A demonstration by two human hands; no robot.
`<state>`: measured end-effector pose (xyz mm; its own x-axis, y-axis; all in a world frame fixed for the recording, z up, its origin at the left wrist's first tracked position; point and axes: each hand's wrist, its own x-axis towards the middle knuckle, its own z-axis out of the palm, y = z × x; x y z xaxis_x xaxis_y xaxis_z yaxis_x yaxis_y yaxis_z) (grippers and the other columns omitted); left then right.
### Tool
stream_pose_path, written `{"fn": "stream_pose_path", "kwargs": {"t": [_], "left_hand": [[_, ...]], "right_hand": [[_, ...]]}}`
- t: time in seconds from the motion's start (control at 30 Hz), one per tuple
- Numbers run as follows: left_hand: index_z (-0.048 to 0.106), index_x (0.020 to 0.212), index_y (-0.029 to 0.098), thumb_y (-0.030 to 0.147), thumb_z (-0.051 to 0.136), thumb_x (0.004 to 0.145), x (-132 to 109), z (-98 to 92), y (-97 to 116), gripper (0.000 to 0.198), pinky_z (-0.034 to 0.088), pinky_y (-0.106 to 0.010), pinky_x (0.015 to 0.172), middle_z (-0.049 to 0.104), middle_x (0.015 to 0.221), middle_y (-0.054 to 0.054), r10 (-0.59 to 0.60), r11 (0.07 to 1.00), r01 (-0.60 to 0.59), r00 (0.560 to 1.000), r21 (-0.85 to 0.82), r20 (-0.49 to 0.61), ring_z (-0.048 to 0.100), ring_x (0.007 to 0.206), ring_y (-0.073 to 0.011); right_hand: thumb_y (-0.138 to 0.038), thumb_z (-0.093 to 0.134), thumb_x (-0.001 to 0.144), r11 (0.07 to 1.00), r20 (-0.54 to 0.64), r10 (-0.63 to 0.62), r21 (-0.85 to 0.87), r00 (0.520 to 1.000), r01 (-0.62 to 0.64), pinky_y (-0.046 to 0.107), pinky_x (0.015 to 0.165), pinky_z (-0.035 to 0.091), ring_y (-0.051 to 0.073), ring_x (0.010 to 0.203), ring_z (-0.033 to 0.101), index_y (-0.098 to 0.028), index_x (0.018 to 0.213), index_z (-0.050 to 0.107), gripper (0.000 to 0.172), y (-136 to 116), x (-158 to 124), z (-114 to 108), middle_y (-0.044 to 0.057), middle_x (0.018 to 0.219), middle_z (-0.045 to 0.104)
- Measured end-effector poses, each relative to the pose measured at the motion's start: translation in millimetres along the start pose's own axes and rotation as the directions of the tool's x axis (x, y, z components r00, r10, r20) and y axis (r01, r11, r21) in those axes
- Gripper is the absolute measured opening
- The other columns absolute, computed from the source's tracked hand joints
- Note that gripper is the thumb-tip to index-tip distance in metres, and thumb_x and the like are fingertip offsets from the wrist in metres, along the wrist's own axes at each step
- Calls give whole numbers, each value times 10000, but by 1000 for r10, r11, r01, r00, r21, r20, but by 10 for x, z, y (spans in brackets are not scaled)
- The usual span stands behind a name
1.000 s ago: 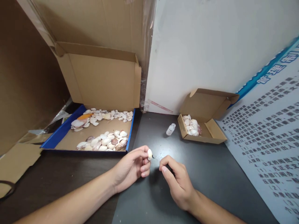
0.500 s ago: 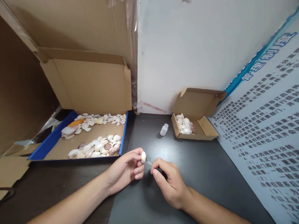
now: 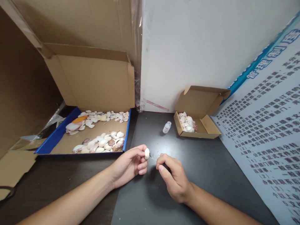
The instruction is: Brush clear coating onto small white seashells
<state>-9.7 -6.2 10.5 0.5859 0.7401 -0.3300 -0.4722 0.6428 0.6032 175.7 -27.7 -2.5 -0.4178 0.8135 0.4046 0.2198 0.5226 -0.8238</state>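
Note:
My left hand (image 3: 132, 165) pinches a small white seashell (image 3: 147, 153) between thumb and fingertips, above the dark table. Close to its right, my right hand (image 3: 174, 178) is closed around the dark handle of a small brush (image 3: 153, 158). The brush's thin, pale stem points at the shell, with a dark tip near the shell's edge; whether they touch, I cannot tell. Most of the handle is hidden in my fist. Beyond my hands stands a small clear glass bottle (image 3: 167, 127) with a white label and an uncovered mouth.
On the left, a blue-sided cardboard box (image 3: 127, 131) with its lid raised holds many seashells (image 3: 103, 142). A smaller open cardboard box (image 3: 201, 135) at the back right contains a heap of shells (image 3: 187, 122). A printed poster (image 3: 264, 125) covers the right wall.
The view has shifted slightly, so everything sits a little further right and higher. Both hands keep their holds on the shell and the brush.

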Motion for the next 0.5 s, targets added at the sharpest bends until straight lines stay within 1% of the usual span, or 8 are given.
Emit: {"fn": "stream_pose_path", "kwargs": {"t": [0.13, 0.5], "left_hand": [[501, 758, 158, 114, 473, 819, 1, -1, -9, 81, 291, -217, 509, 417, 646, 27, -1, 1000, 1, 1000, 16, 0, 337, 487, -64], [497, 740, 160, 114, 507, 794, -9, 18, 0, 71, 290, -222, 507, 431, 624, 27, -2, 999, 1, 1000, 37, 14, 365, 492, -75]], "right_hand": [[-165, 403, 928, 998, 0, -66, -7, 998, 66, 263, 570, 341, 134, 578, 431, -209, 797, 464, 151, -1, -11, 10, -21, 672, 461], [-141, 416, 910, 990, 5, -132, -42, 991, 132, 254, 576, 338, 127, 580, 429, -212, 815, 465, 129, -20, -39, 18, -28, 680, 457]]}}
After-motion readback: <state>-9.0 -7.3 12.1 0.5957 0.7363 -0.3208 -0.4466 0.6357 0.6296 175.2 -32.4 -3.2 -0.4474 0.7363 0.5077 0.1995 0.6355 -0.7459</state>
